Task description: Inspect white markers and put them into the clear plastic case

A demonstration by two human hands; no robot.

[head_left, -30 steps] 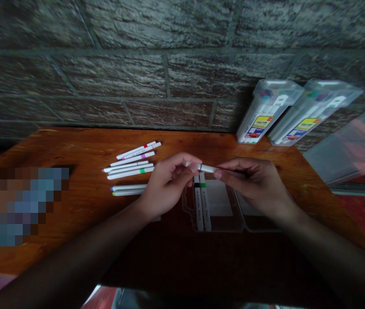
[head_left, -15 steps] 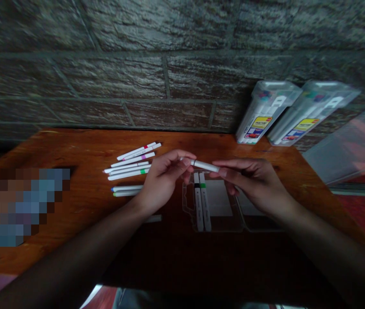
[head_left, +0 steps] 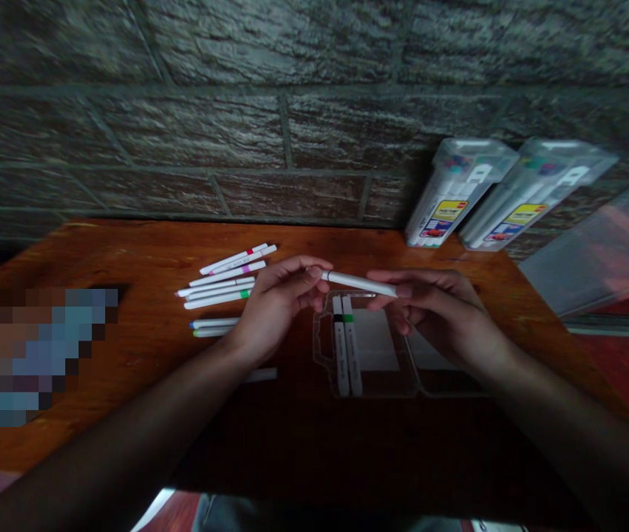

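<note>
Head view first: where is the white marker [head_left: 355, 283] being held?

Just above the far edge of the open clear case [head_left: 389, 383], lying nearly level. Its ringed end is pinched between thumb and fingers of the left hand [head_left: 278, 303]; its other end is gripped by the fingers of the right hand [head_left: 447, 307]. Both grips are narrow, closed on the one marker.

And what is contained in the case?

Two pens are laid side by side along its left part: a black-banded pen [head_left: 341, 355] and, just right of it, a green-banded pen [head_left: 354, 355]. Beside them a pale insert [head_left: 379, 340] is seen. The case's right half is partly hidden by the right hand.

Is anything spread to the left of the case?

A loose group of white pens [head_left: 217, 298] is fanned out there, with two pens with blue and green ends [head_left: 217, 324] nearer the case's level. Another white pen [head_left: 265, 374] is partly covered by the left forearm. Farther left, something is pixelated and cannot be made out.

And beyond the case?

To its far right, two labelled plastic containers [head_left: 447, 214] are stood on the wooden table [head_left: 142, 266], near the stone wall [head_left: 236, 125].
</note>
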